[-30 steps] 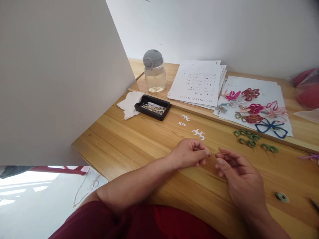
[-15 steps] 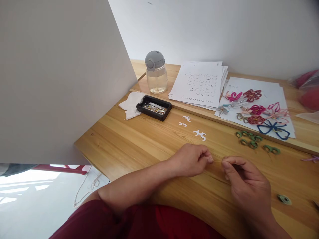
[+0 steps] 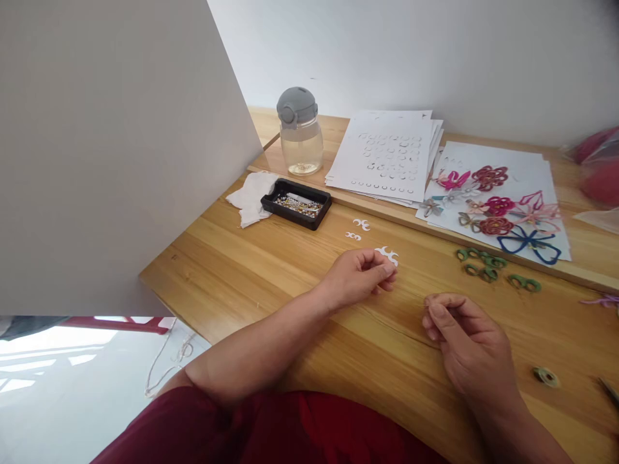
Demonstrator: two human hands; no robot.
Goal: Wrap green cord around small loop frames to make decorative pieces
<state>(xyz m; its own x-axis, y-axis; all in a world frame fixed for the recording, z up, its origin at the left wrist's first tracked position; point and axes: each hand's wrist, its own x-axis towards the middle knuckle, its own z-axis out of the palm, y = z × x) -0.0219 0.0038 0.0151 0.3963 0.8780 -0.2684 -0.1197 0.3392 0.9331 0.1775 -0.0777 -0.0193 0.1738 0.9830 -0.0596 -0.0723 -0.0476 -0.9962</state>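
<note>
My left hand [image 3: 360, 278] is just short of the white crescent-shaped pieces [image 3: 387, 254], thumb and fingers pressed together; what they hold, if anything, is hidden. To its right, my right hand [image 3: 471, 345] hovers over the table in a pinch of thumb and forefinger. A fine thread, barely visible, is at those fingertips. Two smaller groups of white crescents [image 3: 361, 224] lie beyond my left hand. Green looped pieces [image 3: 483, 261] rest past my right hand, and a small spool [image 3: 546, 376] sits to its right.
A black tray [image 3: 314, 222] of beads stands beside a white cloth [image 3: 249, 200]. Behind are a water bottle [image 3: 302, 148], printed sheets [image 3: 387, 122] and coloured looped flowers [image 3: 496, 225] on paper. A grey partition [image 3: 120, 161] bounds the left; a dark pointed tool [image 3: 608, 390] is at right.
My left hand has moved away from the right one, up and left towards the white crescents. The thread stretched between both hands no longer shows there. My right hand stays pinched, shifted slightly.
</note>
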